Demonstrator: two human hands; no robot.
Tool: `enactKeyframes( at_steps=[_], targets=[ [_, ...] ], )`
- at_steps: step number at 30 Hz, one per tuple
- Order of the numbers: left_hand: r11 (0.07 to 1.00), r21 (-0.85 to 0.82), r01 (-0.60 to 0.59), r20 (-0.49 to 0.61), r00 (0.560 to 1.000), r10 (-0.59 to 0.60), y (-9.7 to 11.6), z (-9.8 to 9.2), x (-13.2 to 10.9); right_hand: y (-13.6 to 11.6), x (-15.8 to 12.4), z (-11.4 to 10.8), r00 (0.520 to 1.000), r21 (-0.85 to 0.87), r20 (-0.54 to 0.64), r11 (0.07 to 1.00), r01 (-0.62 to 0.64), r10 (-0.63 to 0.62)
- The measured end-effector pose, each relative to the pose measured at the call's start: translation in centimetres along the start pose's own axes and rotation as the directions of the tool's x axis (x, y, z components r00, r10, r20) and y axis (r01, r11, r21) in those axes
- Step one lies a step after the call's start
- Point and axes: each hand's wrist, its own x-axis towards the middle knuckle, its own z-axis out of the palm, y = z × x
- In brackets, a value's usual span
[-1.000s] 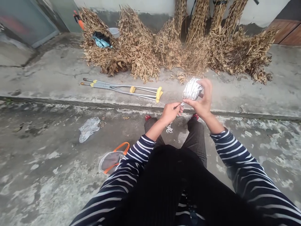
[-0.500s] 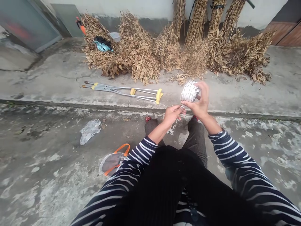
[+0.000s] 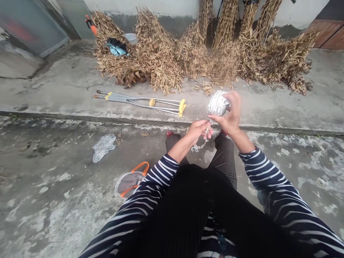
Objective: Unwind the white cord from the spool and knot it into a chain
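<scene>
A thick ball of white, shiny twine (image 3: 217, 103) is gripped in my right hand (image 3: 231, 113), with the fingers over its far right side and the thumb along its near edge. Just left of and below it, my left hand (image 3: 199, 130) pinches the white strand (image 3: 207, 131) that runs down from the ball. The crinkled loose end (image 3: 197, 147) of that strand dangles below my left fingers, above the ground between my legs. Both hands are held out in front of me, close together.
A pair of grey crutches (image 3: 137, 101) with yellow pads lies on the concrete ledge (image 3: 64, 96). Dried plant bundles (image 3: 161, 53) lean along the wall. A clear plastic bag (image 3: 104, 147) and a mesh bag with orange handles (image 3: 129, 184) are on the lower ground to the left.
My left fingers have turned slightly, so more of the strand shows between them and the ball. The dangling end has swung a little. Otherwise the hands keep nearly the same place.
</scene>
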Motion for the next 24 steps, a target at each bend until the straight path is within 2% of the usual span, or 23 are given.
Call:
enactKeyframes(
  at_steps=[4, 13, 19, 24],
  targets=[
    [1.0, 0.03, 0.008, 0.031, 0.999, -0.009, -0.1, 0.2, -0.6, 0.5, -0.4, -0.3, 1.0, -0.013, 0.017, 1.0, 0.026, -0.026],
    [0.995, 0.084, 0.057, -0.064, 0.997, -0.052, -0.6, -0.7, -1.1, 1.8, -2.7, -0.2, 0.991, 0.006, 0.133, 1.0, -0.012, 0.011],
    [0.989, -0.069, 0.127, -0.077, 0.988, -0.132, -0.5, -1.3, -0.9, 1.4, -4.1, 0.0, 0.975, 0.014, 0.205, 0.996, -0.087, 0.082],
    [0.987, -0.113, 0.118, -0.022, 0.992, -0.122, -0.6, -1.4, -1.0, 0.6, -4.0, -0.7, 0.94, 0.056, 0.302, 0.981, -0.185, 0.16]
  ],
)
